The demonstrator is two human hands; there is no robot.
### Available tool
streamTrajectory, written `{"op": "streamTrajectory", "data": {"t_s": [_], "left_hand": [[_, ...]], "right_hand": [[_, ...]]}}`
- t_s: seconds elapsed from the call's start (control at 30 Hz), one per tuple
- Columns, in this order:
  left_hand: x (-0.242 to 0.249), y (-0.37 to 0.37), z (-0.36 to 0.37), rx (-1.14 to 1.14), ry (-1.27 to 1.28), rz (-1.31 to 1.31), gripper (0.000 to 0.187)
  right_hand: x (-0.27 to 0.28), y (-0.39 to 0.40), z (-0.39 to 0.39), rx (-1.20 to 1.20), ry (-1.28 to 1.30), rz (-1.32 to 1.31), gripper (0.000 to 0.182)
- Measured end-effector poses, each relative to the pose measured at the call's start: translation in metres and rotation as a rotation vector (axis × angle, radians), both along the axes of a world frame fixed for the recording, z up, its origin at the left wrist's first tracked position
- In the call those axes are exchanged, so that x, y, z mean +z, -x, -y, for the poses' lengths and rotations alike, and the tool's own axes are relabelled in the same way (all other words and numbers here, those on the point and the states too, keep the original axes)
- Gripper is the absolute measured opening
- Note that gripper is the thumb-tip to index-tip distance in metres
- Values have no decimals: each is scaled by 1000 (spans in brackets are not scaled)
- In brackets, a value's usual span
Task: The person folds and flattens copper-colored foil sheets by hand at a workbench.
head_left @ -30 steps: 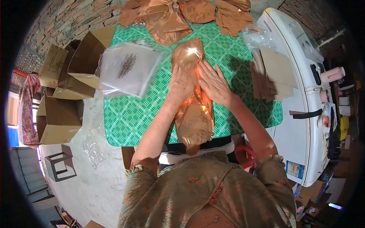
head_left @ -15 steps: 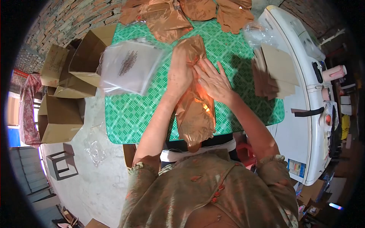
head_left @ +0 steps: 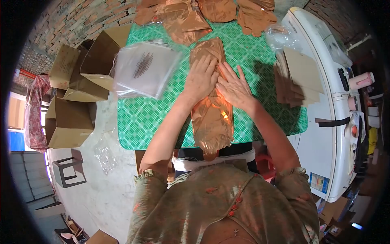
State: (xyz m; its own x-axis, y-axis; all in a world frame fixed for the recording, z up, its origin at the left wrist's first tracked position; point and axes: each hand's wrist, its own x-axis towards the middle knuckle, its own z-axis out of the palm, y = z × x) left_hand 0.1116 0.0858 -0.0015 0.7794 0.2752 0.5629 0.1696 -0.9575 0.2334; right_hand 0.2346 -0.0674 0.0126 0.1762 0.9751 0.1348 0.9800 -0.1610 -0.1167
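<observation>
A flat, shiny copper-coloured foil balloon (head_left: 212,126), folded into a long strip, lies lengthwise on the green checked tabletop (head_left: 152,122). Its narrow tab hangs over the near edge. My left hand (head_left: 201,79) rests flat on the upper half of the foil, its fingers stretched out toward the far right. Beside it, my right hand (head_left: 235,88) lies palm down over the strip's right edge, fingers extended and thumb side close to the left hand. Neither hand is wrapped around anything.
More copper foil balloons (head_left: 185,26) lie along the far edge. Clear plastic bags (head_left: 148,73) are stacked at left, beige card sheets (head_left: 302,73) at right. Open cardboard boxes (head_left: 75,124) stand left of the table, and a white refrigerator (head_left: 321,105) lies along the right.
My left hand has turned from the strip's left side to lie flatter across it, its fingers now nearer the right hand. The right hand stays on the foil. The view has shifted slightly.
</observation>
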Motion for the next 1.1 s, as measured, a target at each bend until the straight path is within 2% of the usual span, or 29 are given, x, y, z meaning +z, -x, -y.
{"op": "streamTrajectory", "data": {"t_s": [0.27,0.37,0.47,0.8,0.9,1.0,1.03,1.1], "left_hand": [[-12,-5,-3,63,-74,12,49],[-15,-3,-1,77,-55,-71,51],[-13,-3,-2,90,-55,-112,52],[-13,-4,-1,82,-81,-38,50],[-13,-5,-1,86,-78,-49,50],[-10,-3,-1,88,-76,-74,50],[-8,-2,0,88,-62,-86,50],[-9,-2,0,88,-41,-88,52]], "right_hand": [[-4,-3,-1,4,-10,38,55],[-3,-1,0,-23,45,32,65],[-7,1,12,1,-25,10,68],[16,74,119,101,46,-99,77],[14,91,151,159,-48,-112,77],[30,101,165,200,-98,-180,66],[34,93,164,280,-182,-310,50],[46,76,155,213,-71,-413,43]]}}
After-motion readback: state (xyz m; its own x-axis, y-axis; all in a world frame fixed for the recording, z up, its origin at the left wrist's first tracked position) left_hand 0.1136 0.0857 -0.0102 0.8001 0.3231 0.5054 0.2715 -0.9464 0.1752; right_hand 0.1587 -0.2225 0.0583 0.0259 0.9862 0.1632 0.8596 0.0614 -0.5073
